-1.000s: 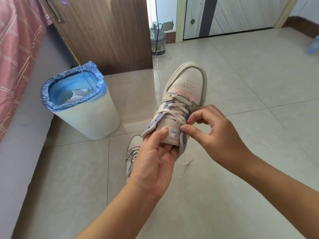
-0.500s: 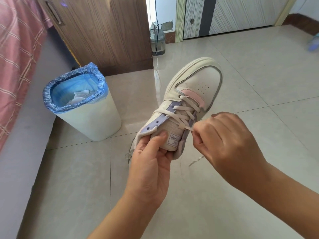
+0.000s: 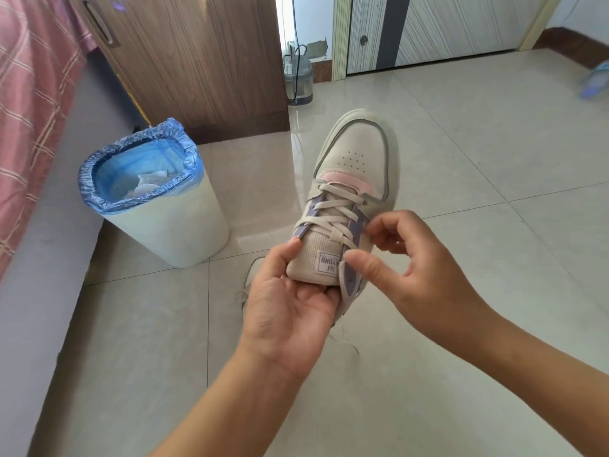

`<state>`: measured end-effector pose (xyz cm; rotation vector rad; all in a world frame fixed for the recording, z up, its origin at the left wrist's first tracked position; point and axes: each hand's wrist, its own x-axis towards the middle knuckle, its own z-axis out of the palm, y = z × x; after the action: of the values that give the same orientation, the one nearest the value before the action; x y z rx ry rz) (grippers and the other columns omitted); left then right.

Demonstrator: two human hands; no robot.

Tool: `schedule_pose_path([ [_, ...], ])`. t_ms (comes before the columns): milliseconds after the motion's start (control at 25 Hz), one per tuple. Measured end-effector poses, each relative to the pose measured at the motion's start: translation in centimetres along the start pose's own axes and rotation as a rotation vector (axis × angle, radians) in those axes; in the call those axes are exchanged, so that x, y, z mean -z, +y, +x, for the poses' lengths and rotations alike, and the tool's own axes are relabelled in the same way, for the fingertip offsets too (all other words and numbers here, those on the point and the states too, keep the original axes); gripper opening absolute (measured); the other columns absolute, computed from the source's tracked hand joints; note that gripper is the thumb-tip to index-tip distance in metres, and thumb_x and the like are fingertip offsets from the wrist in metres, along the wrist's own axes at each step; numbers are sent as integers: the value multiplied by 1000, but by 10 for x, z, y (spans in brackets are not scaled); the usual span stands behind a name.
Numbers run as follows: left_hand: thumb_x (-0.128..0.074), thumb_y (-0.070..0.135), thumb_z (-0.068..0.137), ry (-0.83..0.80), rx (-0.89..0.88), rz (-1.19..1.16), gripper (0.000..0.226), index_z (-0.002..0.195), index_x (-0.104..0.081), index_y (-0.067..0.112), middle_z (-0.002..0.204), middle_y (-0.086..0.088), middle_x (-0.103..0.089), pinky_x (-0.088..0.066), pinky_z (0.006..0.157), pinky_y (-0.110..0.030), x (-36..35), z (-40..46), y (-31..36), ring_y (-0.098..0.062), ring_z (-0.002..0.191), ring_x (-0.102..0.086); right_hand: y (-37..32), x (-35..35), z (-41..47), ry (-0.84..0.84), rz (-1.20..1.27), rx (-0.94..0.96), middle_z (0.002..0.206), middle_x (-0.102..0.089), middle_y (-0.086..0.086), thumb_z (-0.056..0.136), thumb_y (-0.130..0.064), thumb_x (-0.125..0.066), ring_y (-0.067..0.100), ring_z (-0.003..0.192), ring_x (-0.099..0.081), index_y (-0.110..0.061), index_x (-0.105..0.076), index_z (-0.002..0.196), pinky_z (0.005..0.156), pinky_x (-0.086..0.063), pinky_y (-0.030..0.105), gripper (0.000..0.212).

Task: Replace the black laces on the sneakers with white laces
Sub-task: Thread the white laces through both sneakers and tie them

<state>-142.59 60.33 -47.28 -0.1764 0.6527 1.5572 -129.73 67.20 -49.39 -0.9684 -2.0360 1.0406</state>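
The left hand (image 3: 290, 311) holds a cream sneaker (image 3: 349, 199) up over the tiled floor (image 3: 478, 159), toe pointing away; its fingers curl under the heel end and its thumb presses on the left edge of the tongue (image 3: 316, 255). A white lace (image 3: 333, 206) crosses back and forth through the purple eyelet strips. The right hand (image 3: 415, 272) sits at the sneaker's right side with its fingers curled, thumb and forefinger close together around the upper eyelets; whether they actually pinch the lace cannot be told. A loose lace end (image 3: 346, 341) hangs below the sneaker. A second sneaker (image 3: 247, 285) lies on the floor, mostly hidden behind the left hand. To the left stands a white bin (image 3: 171, 232) with a blue bag, near a wooden cabinet (image 3: 204, 61).
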Motion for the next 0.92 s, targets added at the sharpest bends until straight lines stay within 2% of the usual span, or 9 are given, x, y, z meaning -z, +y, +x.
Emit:
schedule_pose_path([
  [120, -49, 29, 89, 71, 55, -63, 42, 112, -61, -5, 113, -22, -65, -55, 79, -41, 4, 12, -11, -32, 101, -63, 14, -11, -13, -162, -59, -80, 92, -47, -21, 75, -61, -64, -3, 91, -49, -40, -36, 101, 76, -37, 7, 44],
  [200, -44, 31, 96, 140, 66, -60, 42, 118, -57, -3, 114, -18, -64, -56, 77, -38, 11, 22, -18, -28, 110, -60, 25, -12, -20, -209, -12, -187, 84, -50, -19, 80, -49, -64, -6, 82, -53, -37, -35, 104, 70, -41, 10, 40],
  [360, -42, 21, 99, 226, 96, 2, 32, 122, -54, 1, 124, -16, -60, -45, 98, -37, 24, 35, -39, -25, 120, -55, 45, -12, -18, -170, -257, -268, 79, -52, -9, 82, -30, -63, 12, 70, -53, -22, -34, 104, 62, -42, 25, 38],
  [480, -40, 20, 100, 200, 120, 158, 32, 123, -53, 2, 122, -16, -61, -43, 102, -36, 30, 37, -47, -25, 118, -56, 51, -15, -15, -173, -386, -285, 78, -53, -2, 81, -27, -59, 23, 70, -52, -16, -35, 99, 61, -38, 32, 32],
  [600, -43, 14, 98, 170, 119, 636, 23, 109, -57, 1, 107, -18, -63, -57, 79, -33, 31, 32, -31, -25, 91, -66, 66, -12, -12, -169, -311, -371, 69, -49, -3, 80, -23, -59, 22, 65, -47, -14, -39, 94, 59, -36, 32, 26],
  [680, -53, 19, 94, 225, -126, 1306, 18, 108, -56, 8, 101, -10, -60, -55, 65, -31, 40, 32, -13, -18, 78, -63, 78, -9, -13, -182, -263, -493, 70, -51, -3, 81, -24, -59, 20, 65, -48, -14, -44, 93, 59, -37, 30, 22],
  [760, -61, 36, 87, 251, -215, 1939, 35, 112, -50, 15, 102, -3, -58, -47, 69, -29, 52, 36, -9, -20, 85, -59, 89, -11, -17, -201, -202, -573, 71, -51, -2, 82, -23, -59, 16, 60, -48, -14, -47, 92, 51, -38, 22, 19],
  [840, -60, 37, 86, 208, -6, 2056, 32, 101, -52, 9, 91, -11, -64, -51, 60, -33, 58, 46, -17, -30, 78, -66, 93, -19, -17, -203, -111, -583, 71, -51, -1, 82, -20, -60, 13, 57, -47, -14, -47, 90, 49, -40, 19, 16],
  [920, -51, 23, 87, 194, -33, 2097, 19, 81, -51, 5, 84, -21, -65, -54, 59, -37, 62, 62, -27, -38, 75, -65, 96, -20, -10, -205, 80, -637, 72, -51, 1, 82, -13, -65, 14, 60, -50, -16, -47, 87, 55, -44, 25, 18],
])
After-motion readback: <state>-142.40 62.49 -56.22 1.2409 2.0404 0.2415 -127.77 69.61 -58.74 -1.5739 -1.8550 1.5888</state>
